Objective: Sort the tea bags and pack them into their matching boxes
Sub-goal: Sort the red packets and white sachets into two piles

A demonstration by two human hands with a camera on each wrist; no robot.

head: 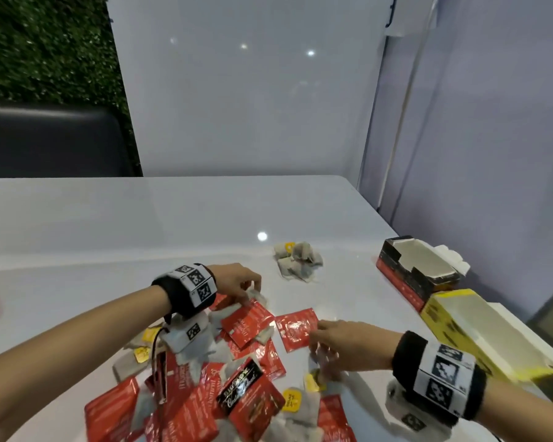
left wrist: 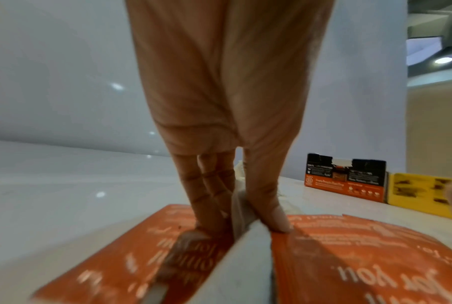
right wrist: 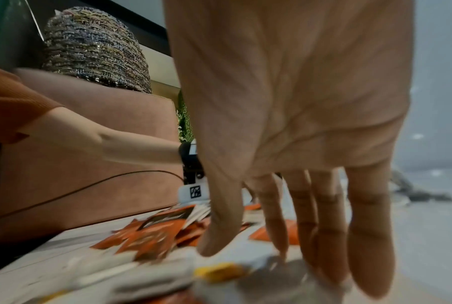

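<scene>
A mixed heap of red foil sachets and pale paper tea bags with yellow tags lies on the white table. My left hand reaches to the heap's far edge. There it pinches a pale tea bag between thumb and fingers, above red sachets. My right hand hovers with straight fingers over a pale tea bag with a yellow tag, beside a lone red sachet. Motion blur hides any contact. An open red-and-black box and an open yellow box stand at the right.
A small separate pile of pale tea bags lies beyond the hands, left of the boxes. A glossy wall runs behind the table and a partition along its right edge. A dark seat is at the far left.
</scene>
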